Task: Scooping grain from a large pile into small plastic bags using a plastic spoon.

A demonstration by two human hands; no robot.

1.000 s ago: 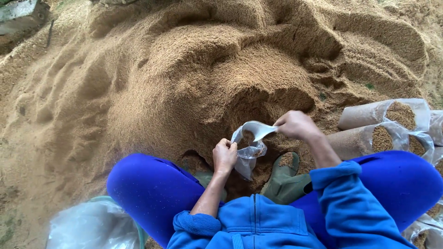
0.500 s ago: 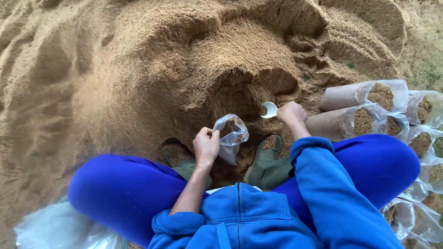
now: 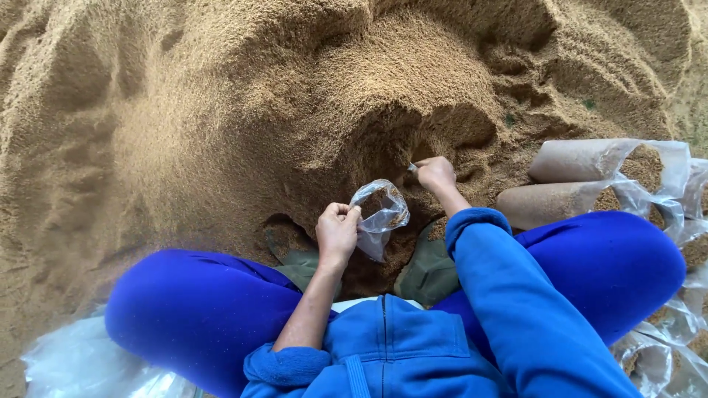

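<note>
Head view: left hand (image 3: 337, 232) on clear bag (image 3: 379, 214) (open-mouthed), right hand (image 3: 435, 173) in sawdust heap (image 3: 221, 110)

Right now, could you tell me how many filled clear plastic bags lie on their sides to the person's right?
2 plainly: the upper filled clear plastic bag and the lower filled bag, stacked beside the right knee. More crumpled bags at the right edge may hide others.

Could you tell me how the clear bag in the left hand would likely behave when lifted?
The bag looks like thin crinkled film, so probably floppy and sagging. It seems nearly empty, so likely very light. The left hand pinches its rim, which probably keeps the mouth open.
</note>
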